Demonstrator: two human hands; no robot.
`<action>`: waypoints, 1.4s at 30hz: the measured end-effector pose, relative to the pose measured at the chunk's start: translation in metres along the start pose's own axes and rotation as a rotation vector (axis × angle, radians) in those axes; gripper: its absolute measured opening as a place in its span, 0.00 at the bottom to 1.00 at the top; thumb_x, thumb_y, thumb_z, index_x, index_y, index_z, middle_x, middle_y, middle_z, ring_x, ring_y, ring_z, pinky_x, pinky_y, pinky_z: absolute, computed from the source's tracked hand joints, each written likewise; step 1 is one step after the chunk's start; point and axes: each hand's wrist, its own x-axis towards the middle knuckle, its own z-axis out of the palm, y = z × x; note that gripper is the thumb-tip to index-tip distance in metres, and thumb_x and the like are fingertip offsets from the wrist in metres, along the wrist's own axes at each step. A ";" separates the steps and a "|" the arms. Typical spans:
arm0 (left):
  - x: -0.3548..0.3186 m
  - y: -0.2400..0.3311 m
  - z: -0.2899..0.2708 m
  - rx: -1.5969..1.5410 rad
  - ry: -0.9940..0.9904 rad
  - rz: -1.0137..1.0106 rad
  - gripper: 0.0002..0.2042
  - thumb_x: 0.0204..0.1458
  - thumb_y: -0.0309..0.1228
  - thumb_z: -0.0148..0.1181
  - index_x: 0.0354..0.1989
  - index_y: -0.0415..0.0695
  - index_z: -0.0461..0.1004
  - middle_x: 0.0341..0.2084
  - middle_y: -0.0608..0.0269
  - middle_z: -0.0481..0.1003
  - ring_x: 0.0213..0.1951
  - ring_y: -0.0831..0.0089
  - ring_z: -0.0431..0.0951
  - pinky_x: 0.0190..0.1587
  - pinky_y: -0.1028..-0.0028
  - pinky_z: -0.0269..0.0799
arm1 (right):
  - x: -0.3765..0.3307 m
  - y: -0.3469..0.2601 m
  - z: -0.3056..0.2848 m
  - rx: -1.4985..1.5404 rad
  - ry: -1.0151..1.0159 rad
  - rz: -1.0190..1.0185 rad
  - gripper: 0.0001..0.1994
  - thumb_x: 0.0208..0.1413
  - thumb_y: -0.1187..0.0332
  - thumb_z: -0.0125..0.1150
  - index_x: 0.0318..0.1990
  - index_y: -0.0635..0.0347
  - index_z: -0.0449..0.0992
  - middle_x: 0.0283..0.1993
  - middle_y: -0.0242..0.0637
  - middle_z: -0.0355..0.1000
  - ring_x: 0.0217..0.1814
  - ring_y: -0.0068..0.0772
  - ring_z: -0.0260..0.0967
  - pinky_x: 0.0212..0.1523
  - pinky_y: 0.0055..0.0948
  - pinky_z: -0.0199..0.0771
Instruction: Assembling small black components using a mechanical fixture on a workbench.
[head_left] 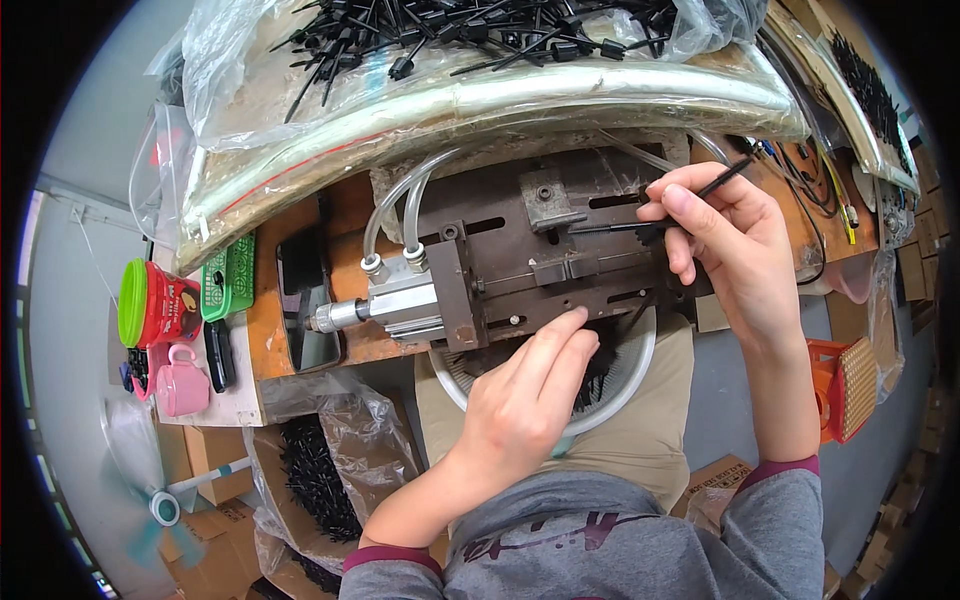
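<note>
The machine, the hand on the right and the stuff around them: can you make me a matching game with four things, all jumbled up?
Things:
1. right hand
2. mug
3. clear tubes
4. basket

Clues:
A. green
B. joined to the silver cylinder
C. holding a thin black piece
D. pink

Right pairs: 1-C, 2-D, 3-B, 4-A.

I pinch a black strip (728, 174) in my right hand (738, 225) over the brown jig (485, 205), my left hand (525, 395) palm-down with fingertips at its front edge, silver cylinder (408, 308) and clear tubes (385, 210) to the left, white-rimmed basket (644, 375) above my lap, heaped black pieces (470, 30) beyond.
</note>
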 end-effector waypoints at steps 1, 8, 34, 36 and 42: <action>0.000 -0.001 0.001 0.016 0.000 0.002 0.13 0.44 0.16 0.69 0.40 0.35 0.78 0.42 0.50 0.80 0.40 0.58 0.83 0.42 0.67 0.80 | -0.002 0.001 -0.001 -0.014 0.017 -0.031 0.09 0.64 0.70 0.63 0.46 0.66 0.79 0.39 0.43 0.81 0.27 0.17 0.73 0.26 0.18 0.73; 0.011 -0.001 0.000 -0.474 0.191 -0.237 0.22 0.47 0.16 0.71 0.53 0.37 0.76 0.53 0.49 0.75 0.50 0.62 0.81 0.48 0.68 0.84 | -0.023 0.008 0.013 0.045 0.008 0.028 0.10 0.68 0.68 0.57 0.47 0.66 0.77 0.43 0.47 0.80 0.24 0.20 0.70 0.23 0.18 0.69; 0.008 -0.002 0.014 0.317 -0.001 0.008 0.13 0.39 0.30 0.77 0.33 0.42 0.82 0.51 0.57 0.81 0.24 0.70 0.79 0.28 0.76 0.73 | -0.030 0.006 -0.028 -0.086 0.207 -0.211 0.19 0.67 0.68 0.58 0.60 0.73 0.73 0.64 0.55 0.69 0.53 0.27 0.73 0.51 0.20 0.75; 0.008 -0.008 0.016 0.273 0.046 0.019 0.13 0.39 0.30 0.77 0.33 0.43 0.82 0.50 0.58 0.82 0.23 0.71 0.77 0.28 0.76 0.72 | -0.034 -0.001 -0.023 -0.146 0.153 -0.196 0.21 0.68 0.66 0.56 0.62 0.73 0.71 0.67 0.58 0.67 0.65 0.38 0.72 0.59 0.26 0.77; 0.007 -0.006 0.012 0.277 0.019 -0.004 0.17 0.38 0.31 0.78 0.38 0.43 0.82 0.48 0.59 0.83 0.24 0.74 0.78 0.28 0.77 0.72 | -0.058 0.014 0.012 -0.270 0.155 -0.259 0.21 0.70 0.73 0.49 0.66 0.76 0.64 0.63 0.60 0.70 0.62 0.49 0.74 0.57 0.33 0.80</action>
